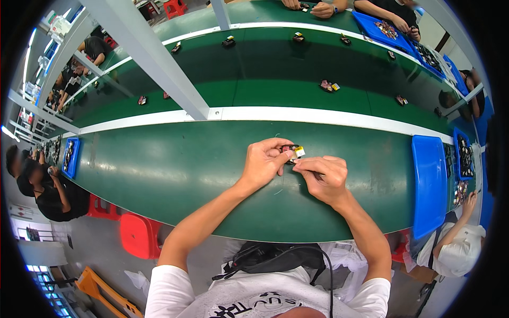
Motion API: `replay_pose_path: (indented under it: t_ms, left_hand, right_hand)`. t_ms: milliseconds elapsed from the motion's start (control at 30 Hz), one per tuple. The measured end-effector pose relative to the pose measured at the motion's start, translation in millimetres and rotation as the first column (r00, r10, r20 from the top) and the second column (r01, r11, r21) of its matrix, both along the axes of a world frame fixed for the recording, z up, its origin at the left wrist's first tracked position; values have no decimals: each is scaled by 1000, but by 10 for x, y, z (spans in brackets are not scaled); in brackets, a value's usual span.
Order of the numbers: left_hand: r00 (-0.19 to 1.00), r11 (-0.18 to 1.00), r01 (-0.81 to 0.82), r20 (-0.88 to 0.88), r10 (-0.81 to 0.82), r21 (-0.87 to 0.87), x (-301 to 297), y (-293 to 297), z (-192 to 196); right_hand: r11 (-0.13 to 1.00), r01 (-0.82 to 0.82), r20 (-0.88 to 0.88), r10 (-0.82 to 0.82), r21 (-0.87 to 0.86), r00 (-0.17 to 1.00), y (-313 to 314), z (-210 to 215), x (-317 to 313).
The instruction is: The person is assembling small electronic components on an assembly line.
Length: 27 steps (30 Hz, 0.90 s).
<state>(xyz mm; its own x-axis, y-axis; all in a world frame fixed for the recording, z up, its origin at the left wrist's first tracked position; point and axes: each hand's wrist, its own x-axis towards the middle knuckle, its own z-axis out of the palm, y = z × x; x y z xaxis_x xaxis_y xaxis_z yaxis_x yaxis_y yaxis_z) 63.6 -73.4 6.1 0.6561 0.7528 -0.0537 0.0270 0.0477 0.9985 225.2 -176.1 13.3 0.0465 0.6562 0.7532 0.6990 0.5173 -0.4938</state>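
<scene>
Above the green worktable (175, 164), my left hand (261, 163) pinches a small electronic assembly between thumb and fingers. The assembly (299, 152) has a black casing, a reddish part and a white-and-yellow block that sticks out to the right. My right hand (327, 177) is closed, its thumb and fingertips pressed together at the lower edge of the assembly. Whatever lies between those right fingertips is too small and too covered to make out. Part of the casing is hidden behind my left thumb.
Beyond a white rail (297, 112), similar assemblies (328, 86) lie spaced along a dark green conveyor belt (260, 63). A grey post (154, 58) rises left of centre. A blue tray (429, 185) stands at the table's right end. Co-workers sit around, one (461, 244) at right; a red stool (139, 236) is at lower left.
</scene>
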Motion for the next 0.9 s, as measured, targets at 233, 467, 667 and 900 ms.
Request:
replay_pose_path:
  t_ms: [233, 467, 667, 900]
  left_hand:
    - [999, 999, -26, 21, 27, -30, 3, 1, -41]
    - [986, 993, -105, 123, 111, -56, 64, -11, -36]
    - [948, 952, -300, 135, 290, 65, 577, 593, 170]
    - [701, 399, -322, -67, 710, 858, 427, 1663, -302]
  right_hand:
    - [1000, -7, -30, 7, -12, 1000, 16, -17, 1]
    - [1000, 3, -89, -3, 4, 996, -7, 142, 15]
    - [991, 130, -71, -133, -35, 989, -105, 37, 186]
    - [994, 100, -61, -103, -49, 993, -29, 102, 115]
